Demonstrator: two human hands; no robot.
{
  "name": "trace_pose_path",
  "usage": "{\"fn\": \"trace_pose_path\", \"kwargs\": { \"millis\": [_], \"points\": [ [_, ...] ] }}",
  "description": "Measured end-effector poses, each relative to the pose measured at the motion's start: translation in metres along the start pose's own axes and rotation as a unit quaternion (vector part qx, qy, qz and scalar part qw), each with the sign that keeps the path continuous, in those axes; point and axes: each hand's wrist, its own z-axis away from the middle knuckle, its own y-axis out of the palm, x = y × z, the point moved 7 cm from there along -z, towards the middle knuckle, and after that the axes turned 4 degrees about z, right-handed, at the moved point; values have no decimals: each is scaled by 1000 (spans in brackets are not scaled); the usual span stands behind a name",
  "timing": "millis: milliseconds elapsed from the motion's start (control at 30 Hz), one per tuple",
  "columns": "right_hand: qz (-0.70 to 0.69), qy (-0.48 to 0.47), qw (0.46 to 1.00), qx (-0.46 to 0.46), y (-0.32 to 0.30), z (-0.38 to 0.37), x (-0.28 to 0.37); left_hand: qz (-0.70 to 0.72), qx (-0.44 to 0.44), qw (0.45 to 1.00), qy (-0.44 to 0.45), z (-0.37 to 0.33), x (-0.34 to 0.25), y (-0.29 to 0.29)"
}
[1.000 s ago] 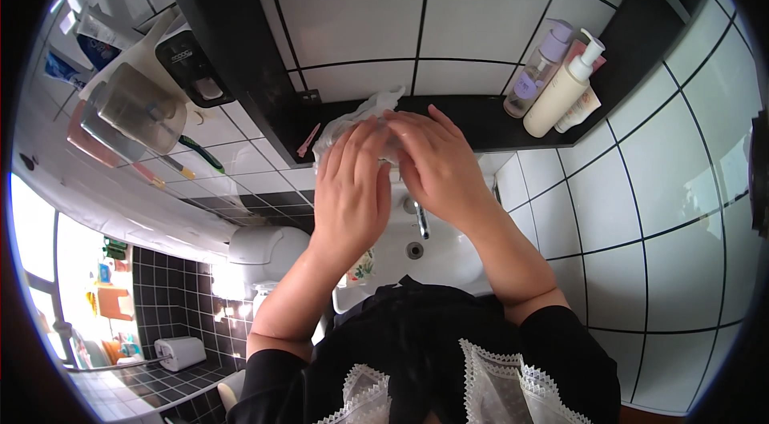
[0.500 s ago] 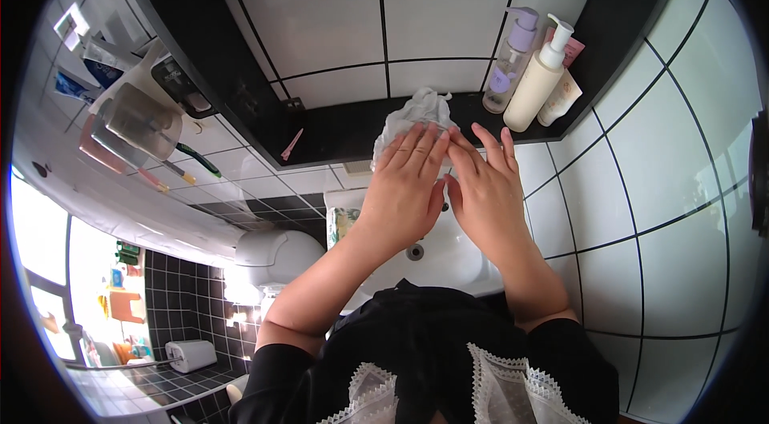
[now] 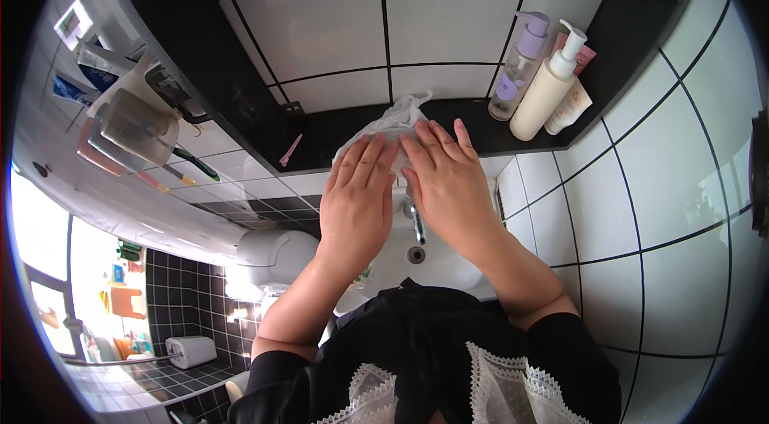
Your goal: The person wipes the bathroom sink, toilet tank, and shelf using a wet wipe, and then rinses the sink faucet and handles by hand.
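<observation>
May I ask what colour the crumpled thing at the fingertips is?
The crumpled thing is white, in the head view.

One fisheye view from the wearer's head — looking steeply down past a black top, left hand and right hand near mid-frame, washbasin beneath, black wall shelf beyond, lines bending rimward.

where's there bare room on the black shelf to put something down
The black shelf has a gap between the right hand and the purple-topped bottle, and a narrower one between the pink clip and the crumpled white bundle. It's crowded at the right end: bottles and tubes stand close together.
</observation>
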Motion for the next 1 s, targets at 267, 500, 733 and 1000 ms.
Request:
{"fn": "trace_pose_path", "kwargs": {
  "millis": [267, 500, 733, 1000],
  "points": [
    [-27, -52, 998, -15, 25, -34, -8, -43, -37, 998, -18, -13, 10, -4],
    [10, -35, 999, -33, 15, -29, -13, -27, -25, 999, 0, -27, 15, 4],
    [49, 26, 996, -66, -2, -12, -39, 35, -16, 998, 40, -50, -4, 32],
    [34, 36, 995, -86, 12, -33, -26, 22, -40, 999, 3, -47, 8, 24]
  ]
}}
